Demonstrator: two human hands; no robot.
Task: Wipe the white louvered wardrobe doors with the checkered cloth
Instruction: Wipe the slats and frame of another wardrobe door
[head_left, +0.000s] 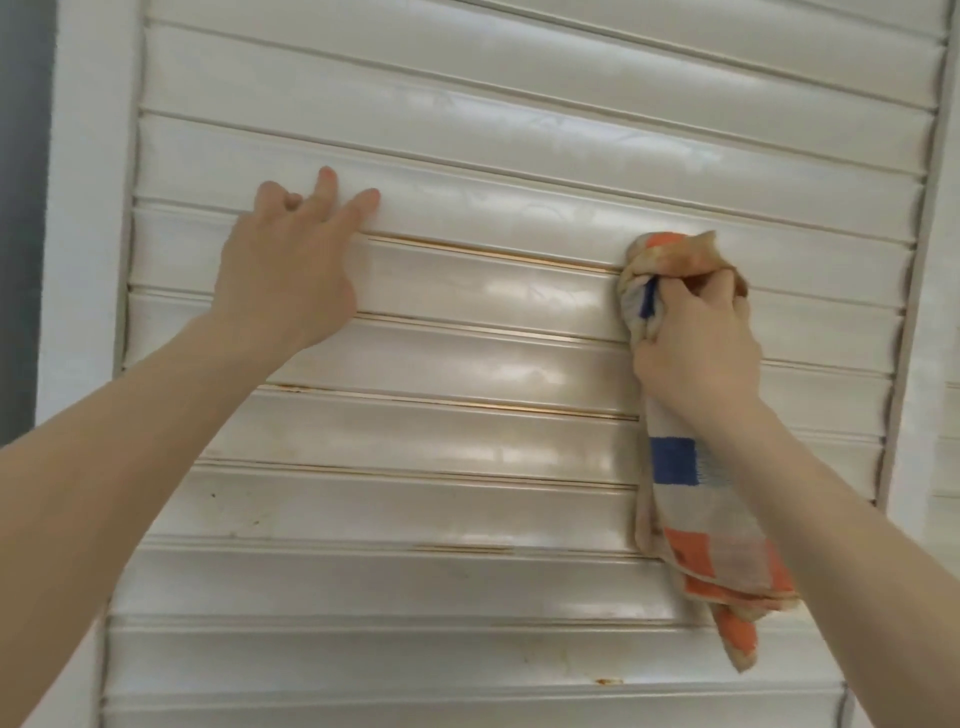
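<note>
Checkered cloth (691, 499) sits bunched in your right hand (698, 343), fist closed around it and pressed to a slat at the three o'clock side of the louvered door (467, 291), its tail hanging toward five o'clock. You look mid-wipe; your left hand (291, 270), open and holding nothing, braces the slats at nine o'clock. Next, draw the cloth toward nine o'clock along the brownish groove, pressing firmly.

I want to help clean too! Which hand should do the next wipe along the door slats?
The right hand, probably. It already grips the bunched checkered cloth, pressed against the louvered door near the right frame. The left hand is bare, fingers spread flat on a slat, seemingly steadying the door.
</note>
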